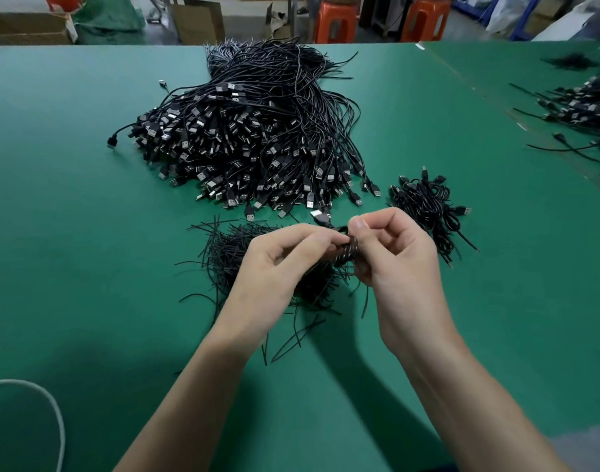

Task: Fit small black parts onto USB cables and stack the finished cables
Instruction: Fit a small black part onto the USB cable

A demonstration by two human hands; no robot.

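My left hand (281,264) and my right hand (393,253) meet over the green table (87,233), both pinching one coiled black USB cable (344,252). Its silver plug (320,216) pokes up between my thumbs. Under my hands lies a loose heap of thin black ties (230,253). A big pile of uncoiled USB cables (254,131) fills the middle of the table behind my hands. To the right sits a small stack of coiled cables (428,202). Whether a tie is on the held coil I cannot tell.
Another heap of cables (577,110) lies at the far right on an adjoining table. A white cord (53,410) loops at the near left corner. Cardboard boxes (198,18) and orange stools (336,22) stand beyond the table's far edge.
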